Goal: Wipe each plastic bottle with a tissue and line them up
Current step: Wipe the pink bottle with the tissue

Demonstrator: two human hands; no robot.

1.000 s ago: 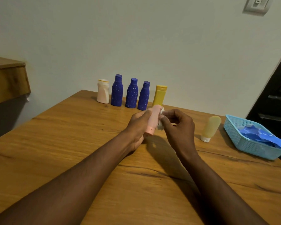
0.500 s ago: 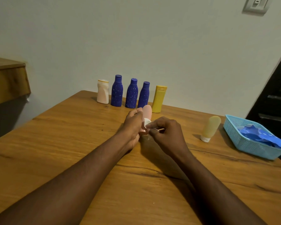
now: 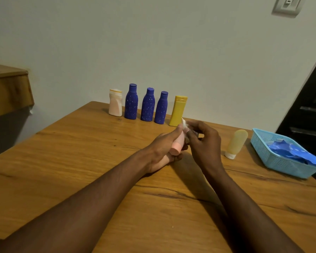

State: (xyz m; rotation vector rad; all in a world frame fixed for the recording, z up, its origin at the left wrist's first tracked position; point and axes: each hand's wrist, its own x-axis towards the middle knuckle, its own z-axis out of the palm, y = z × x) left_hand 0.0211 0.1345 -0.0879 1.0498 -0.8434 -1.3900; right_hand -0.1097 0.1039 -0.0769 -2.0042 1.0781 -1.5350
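Hands met over the middle of the wooden desk (image 3: 80, 161). We saw the left hand (image 3: 164, 148) wrapped around a small pink plastic bottle (image 3: 178, 145), its fingers closed on the body, the bottle tilted with its round cap end toward the camera and low. The right hand (image 3: 202, 143) pinched a crumpled white tissue (image 3: 184, 125) between thumb and fingertips and pressed it against the far, upper end of that bottle. Both hands hung a little above the desk surface, though we could not tell whether the left hand's heel touched the wood.

Along the far edge of the desk, close to the pale wall (image 3: 171, 42), five bottles stood upright in a row: a squat cream plastic bottle (image 3: 115, 105) at the left end, then three dark blue speckled plastic bottles (image 3: 147, 106) side by side, then a yellow flat-shouldered plastic bottle (image 3: 177, 111) at the right end, just beyond the tissue.

Toward the desk's right edge a pale yellow translucent tube (image 3: 236, 144) stood on its white cap, leaning. Just beside it, at the right edge, sat a light blue plastic mesh basket (image 3: 281, 164) holding crumpled blue material (image 3: 292, 151).
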